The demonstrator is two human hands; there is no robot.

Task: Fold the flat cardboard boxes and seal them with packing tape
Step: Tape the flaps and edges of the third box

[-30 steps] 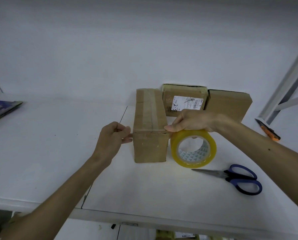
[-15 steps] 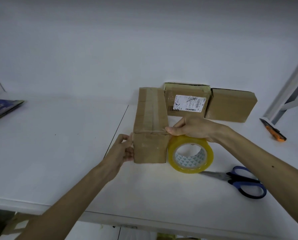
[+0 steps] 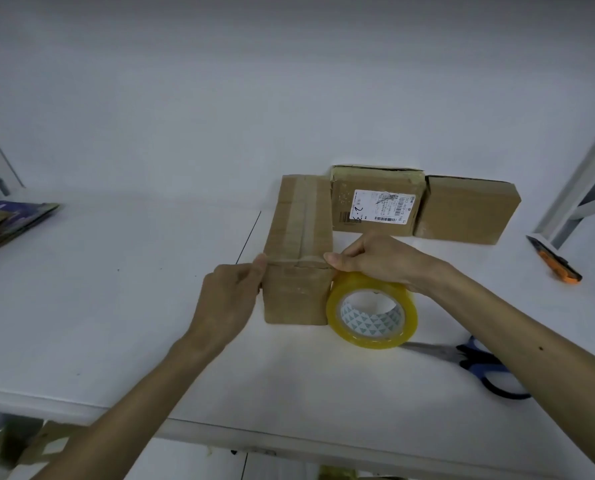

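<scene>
Blue-handled scissors (image 3: 490,370) are seen on the white table (image 3: 116,306) at near right, partly hidden by the right forearm. An orange and black utility knife (image 3: 555,259) lies at far right, and a dark flat stack (image 3: 12,220) at far left. At centre, a long, narrow brown cardboard box (image 3: 297,271) is laid lengthwise, with tape along its top seam. Behind it, against the wall, stand a brown cardboard box with a white printed label (image 3: 375,206) and a plain brown cardboard box (image 3: 465,209). All three boxes are closed, so their contents cannot be seen. One roll of yellowish clear packing tape (image 3: 372,311) stands on edge, touching the long box's right side. The near top left corner is gripped by the left hand (image 3: 230,299). The roll's top is held by the right hand (image 3: 375,259), with the thumb at the near top right corner.
</scene>
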